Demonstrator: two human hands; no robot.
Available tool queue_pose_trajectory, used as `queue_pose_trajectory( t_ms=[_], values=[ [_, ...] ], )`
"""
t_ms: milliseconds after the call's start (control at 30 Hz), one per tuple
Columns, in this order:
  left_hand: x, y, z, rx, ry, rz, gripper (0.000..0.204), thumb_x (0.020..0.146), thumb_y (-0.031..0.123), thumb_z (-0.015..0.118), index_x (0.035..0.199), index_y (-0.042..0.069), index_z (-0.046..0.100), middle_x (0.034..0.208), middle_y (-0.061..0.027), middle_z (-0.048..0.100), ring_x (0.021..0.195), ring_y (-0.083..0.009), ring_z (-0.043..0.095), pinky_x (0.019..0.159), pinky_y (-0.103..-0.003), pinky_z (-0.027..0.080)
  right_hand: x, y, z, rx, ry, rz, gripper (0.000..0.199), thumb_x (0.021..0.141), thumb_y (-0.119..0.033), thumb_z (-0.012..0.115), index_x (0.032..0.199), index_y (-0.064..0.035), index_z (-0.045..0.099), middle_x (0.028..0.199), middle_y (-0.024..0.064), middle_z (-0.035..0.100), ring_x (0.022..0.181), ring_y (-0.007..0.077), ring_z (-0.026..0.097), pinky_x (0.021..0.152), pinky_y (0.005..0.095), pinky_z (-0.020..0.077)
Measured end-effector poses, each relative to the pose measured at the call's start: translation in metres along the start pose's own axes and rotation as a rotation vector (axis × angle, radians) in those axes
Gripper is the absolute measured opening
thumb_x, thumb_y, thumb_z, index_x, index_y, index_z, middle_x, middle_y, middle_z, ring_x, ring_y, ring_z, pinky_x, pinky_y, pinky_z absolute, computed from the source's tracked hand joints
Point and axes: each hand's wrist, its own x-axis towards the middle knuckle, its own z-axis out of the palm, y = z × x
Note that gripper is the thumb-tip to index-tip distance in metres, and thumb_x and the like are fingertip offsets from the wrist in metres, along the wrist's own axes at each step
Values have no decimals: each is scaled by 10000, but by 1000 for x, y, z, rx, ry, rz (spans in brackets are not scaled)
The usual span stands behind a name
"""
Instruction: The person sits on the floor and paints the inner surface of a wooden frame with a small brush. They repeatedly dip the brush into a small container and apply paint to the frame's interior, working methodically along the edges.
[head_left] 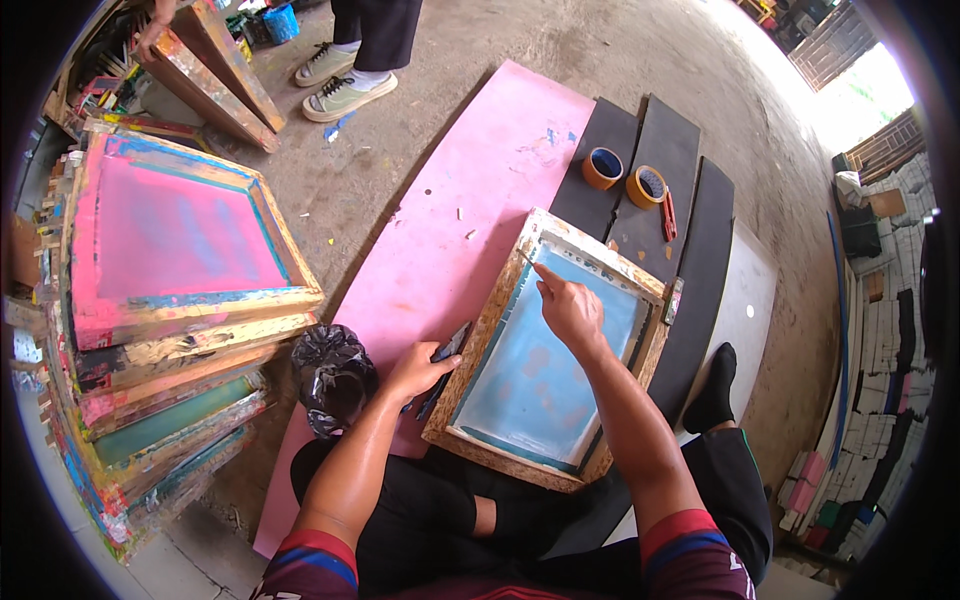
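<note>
A wooden screen-printing frame (480,350) with blue mesh (530,375) lies slanted before me, its near end by my legs. Over its far left part, my right hand (575,313) is closed on a thin, dark, pointed tool (526,257), whose tip is at the frame's inner corner. The tool's kind is too small to tell. Beside the left rail, my left hand (420,372) is closed round a dark, flat, narrow object (452,342) that is partly hidden by the fingers. A crumpled black plastic bag (333,370) stands left of that hand.
Pink (470,190) and black boards (655,150) lie beneath the frame. Two tape rolls (602,168) and a red cutter (669,216) rest beyond it. Printing frames are stacked (200,315) at left. Another person's hand (152,35) holds wooden frames (205,90); their shoes (350,97) stand nearby.
</note>
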Motion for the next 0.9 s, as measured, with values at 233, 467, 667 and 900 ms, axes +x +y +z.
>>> queue_pose_trajectory(
  t_ms=[233, 467, 667, 900],
  values=[
    [2, -3, 4, 30, 0, 31, 281, 1022, 239, 775, 1049, -40, 757, 860, -14, 721, 794, -105, 627, 731, -345, 517, 4, -14, 4, -169, -108, 30, 368, 1056, -253, 640, 1415, -267, 718, 879, 210, 778, 788, 430, 753, 729, 535, 598],
    [5, -10, 4, -32, 8, 29, 371, 986, 304, 810, 1004, -61, 748, 824, -103, 744, 785, -146, 654, 745, -392, 530, 7, -7, -1, -27, -180, 32, 438, 1067, -265, 617, 1505, -256, 634, 974, 215, 788, 920, 433, 769, 831, 545, 595],
    [2, -9, 2, -22, 43, 5, 402, 981, 331, 819, 991, -64, 742, 822, -112, 739, 785, -149, 657, 736, -404, 534, 4, 1, 15, -10, -144, 22, 426, 1076, -301, 624, 1502, -307, 643, 995, 225, 789, 937, 461, 757, 849, 547, 594],
    [9, -7, 4, 6, -25, 8, 365, 1003, 307, 804, 1039, -52, 751, 874, -54, 738, 814, -120, 648, 754, -361, 537, 21, 62, 61, 531, 8, -80, 384, 1083, -305, 653, 1463, -280, 700, 1109, 237, 781, 1059, 408, 765, 905, 439, 604]
  ],
)
